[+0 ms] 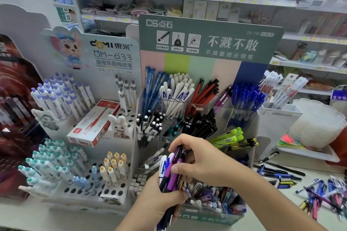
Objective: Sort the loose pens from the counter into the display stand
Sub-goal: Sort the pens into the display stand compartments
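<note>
The left hand (pixel 159 196) grips a bundle of pens (pixel 170 171) low in front of the display stand (pixel 210 43), and the right hand (pixel 195 157) pinches a purple pen (pixel 176 165) in that bundle between thumb and fingers. More loose pens (pixel 293 184) lie scattered on the surface (pixel 262 217) to the right of the stand

We are viewing two bare forearms entering from below: left hand (pixel 159 196) and right hand (pixel 200 161) are wearing no sleeves, gloves, rings or watch; short, unpainted nails are showing.
</note>
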